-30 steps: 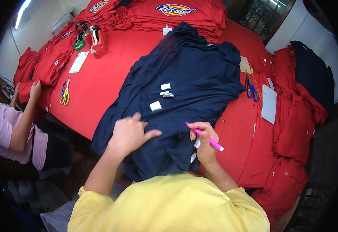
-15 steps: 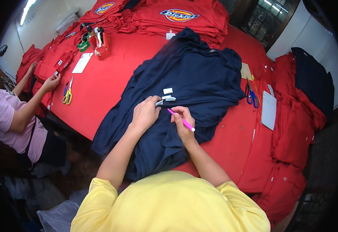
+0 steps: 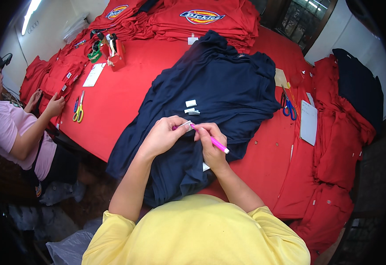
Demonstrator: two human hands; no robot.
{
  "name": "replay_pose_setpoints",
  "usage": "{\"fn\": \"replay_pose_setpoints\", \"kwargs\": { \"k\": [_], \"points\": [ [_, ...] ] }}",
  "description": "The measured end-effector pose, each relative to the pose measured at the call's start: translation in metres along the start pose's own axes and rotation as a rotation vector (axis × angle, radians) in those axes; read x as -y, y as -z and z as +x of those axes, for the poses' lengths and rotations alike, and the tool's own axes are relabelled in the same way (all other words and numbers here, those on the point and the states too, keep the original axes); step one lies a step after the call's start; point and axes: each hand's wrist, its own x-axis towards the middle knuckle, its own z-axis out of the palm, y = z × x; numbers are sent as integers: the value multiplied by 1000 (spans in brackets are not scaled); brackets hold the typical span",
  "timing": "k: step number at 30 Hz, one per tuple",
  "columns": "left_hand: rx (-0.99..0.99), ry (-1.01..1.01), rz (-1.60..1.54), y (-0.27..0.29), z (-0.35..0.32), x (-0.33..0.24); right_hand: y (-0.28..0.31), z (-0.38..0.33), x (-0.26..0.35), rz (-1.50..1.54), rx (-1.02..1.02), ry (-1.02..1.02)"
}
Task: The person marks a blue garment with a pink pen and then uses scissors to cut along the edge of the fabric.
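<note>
A dark navy knit garment [image 3: 219, 75] lies spread in front of me, wrinkled. Over its near middle, my left hand [image 3: 163, 137] is closed, pinching a small white fabric label [image 3: 187, 124] between thumb and fingers. A bit of pink shows among that hand's fingers; I cannot make out what it is. My right hand [image 3: 211, 145] grips a pink marker pen [image 3: 218, 144], its front end close against the label. Just beyond my fingers, small white labels [image 3: 190, 103] lie on the navy cloth. Another white piece [image 3: 205, 166] shows beside my right wrist.
Folded red shirts [image 3: 201, 28] are stacked at the back of the red-covered table [image 3: 126, 84]; more red garments [image 3: 334, 145] lie right. Yellow scissors [image 3: 79, 108], a red tape dispenser [image 3: 116, 57], blue scissors [image 3: 289, 106] and a white pad [image 3: 308, 123] surround the work. A co-worker [image 3: 18, 123] handles red garments left.
My left hand has lifted a label off the small group and brought it nearer me. My right hand has brought the marker's front end to it. The co-worker's hands have shifted.
</note>
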Motion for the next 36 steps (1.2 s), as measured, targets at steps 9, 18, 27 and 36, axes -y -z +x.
{"fn": "replay_pose_setpoints", "kwargs": {
  "k": [9,18,27,36],
  "points": [
    [-94,-27,179,-11,-24,-28,-6,-10,-9,226,-182,-27],
    [-73,-254,768,12,-57,-42,10,-43,31,68,-272,6],
    [598,-323,247,0,-81,-48,69,-109,61,0,-417,-117],
    [201,-760,777,-106,-123,65,132,-154,43,-420,-740,-134]
  ]
}}
